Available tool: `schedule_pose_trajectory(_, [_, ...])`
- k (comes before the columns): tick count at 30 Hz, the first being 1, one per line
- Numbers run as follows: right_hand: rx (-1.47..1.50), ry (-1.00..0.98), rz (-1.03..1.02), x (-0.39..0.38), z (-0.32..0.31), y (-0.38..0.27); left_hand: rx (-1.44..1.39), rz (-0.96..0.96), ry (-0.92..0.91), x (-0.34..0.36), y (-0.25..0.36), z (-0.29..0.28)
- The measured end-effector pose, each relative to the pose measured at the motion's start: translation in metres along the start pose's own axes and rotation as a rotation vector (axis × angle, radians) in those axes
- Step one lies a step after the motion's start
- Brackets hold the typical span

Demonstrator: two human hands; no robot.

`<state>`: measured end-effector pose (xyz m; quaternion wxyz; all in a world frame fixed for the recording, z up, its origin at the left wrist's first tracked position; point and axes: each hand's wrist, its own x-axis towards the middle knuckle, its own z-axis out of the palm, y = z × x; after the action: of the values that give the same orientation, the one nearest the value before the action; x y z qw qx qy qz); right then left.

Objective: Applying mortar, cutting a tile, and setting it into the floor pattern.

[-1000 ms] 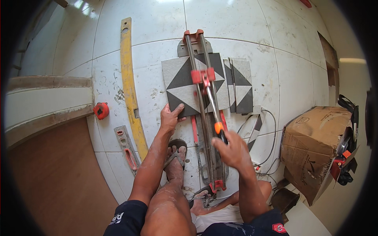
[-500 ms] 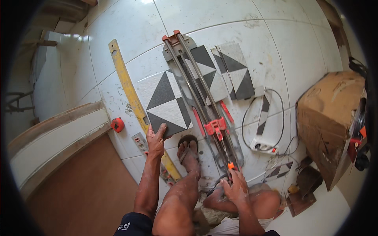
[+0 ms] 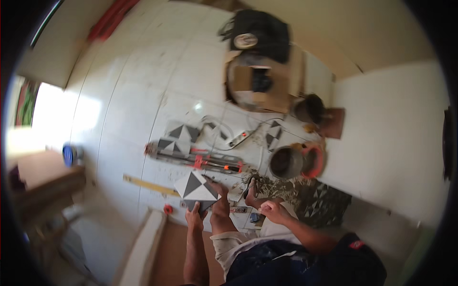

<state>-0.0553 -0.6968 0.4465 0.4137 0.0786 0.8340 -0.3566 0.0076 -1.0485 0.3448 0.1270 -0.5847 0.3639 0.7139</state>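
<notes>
My left hand grips the lower edge of a square tile with a grey and white triangle pattern, held up off the floor. Beyond it lies a manual tile cutter with twin rails, a red carriage and an orange-marked handle. Another patterned tile lies under the rails. My right hand hovers by my right knee, fingers curled, with nothing seen in it. Slight blur softens its fingers.
A yellow level and a red round object lie at left. Ahead are a power strip with cable and a cardboard box. Buckets stand at right, near mortar-smeared patterned flooring.
My view has swung round and taken in more of the room. My right hand has left the tile cutter's handle and moved to my knee. The left hand still holds the tile.
</notes>
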Motion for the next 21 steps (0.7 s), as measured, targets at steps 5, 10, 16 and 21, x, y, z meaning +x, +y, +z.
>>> schedule_pose_trajectory(5, [-0.039,0.229,0.048,-0.045,-0.027,0.005,0.582,-0.054,-0.361,-0.026,0.008,0.047])
schedule_pose_trajectory(10, [0.110,0.192,0.103,-0.068,-0.041,0.067,0.927,-0.266,-0.527,-0.059,0.005,0.144])
schedule_pose_trajectory(16, [0.436,0.448,0.333,-0.144,-0.065,0.171,1.369,-0.218,-0.741,-0.163,-0.074,0.283])
schedule_pose_trajectory(21, [1.361,0.392,0.511,-0.228,-0.085,0.246,1.753,-0.155,-0.731,-0.242,-0.189,0.383])
